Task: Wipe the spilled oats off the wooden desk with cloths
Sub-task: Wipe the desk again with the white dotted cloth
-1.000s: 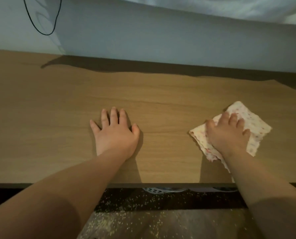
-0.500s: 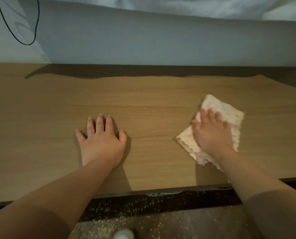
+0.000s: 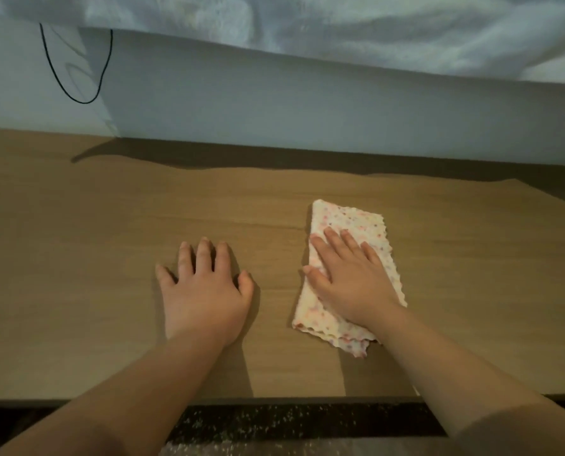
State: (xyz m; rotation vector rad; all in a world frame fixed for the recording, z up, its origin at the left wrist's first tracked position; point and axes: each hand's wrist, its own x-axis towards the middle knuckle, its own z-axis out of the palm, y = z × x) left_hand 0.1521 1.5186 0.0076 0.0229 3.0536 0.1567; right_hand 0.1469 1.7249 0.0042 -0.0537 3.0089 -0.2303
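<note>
A folded white cloth with small pink and orange dots (image 3: 350,222) lies on the wooden desk (image 3: 77,258), right of centre. My right hand (image 3: 350,278) presses flat on the cloth, fingers spread and pointing up-left. My left hand (image 3: 205,291) rests palm down on the bare wood to the left of the cloth, fingers apart, holding nothing. I see no oats on the desk top. Scattered oats (image 3: 258,422) speckle the dark floor below the desk's front edge.
A pale wall (image 3: 307,110) runs along the back of the desk, with a black cable loop (image 3: 77,93) hanging at the upper left. Light fabric (image 3: 340,28) drapes over the top of the view. The desk's front edge (image 3: 274,399) is close to me.
My right hand has slid the cloth leftward, toward my left hand, and turned it so it lies lengthwise. My left hand stays flat on the wood.
</note>
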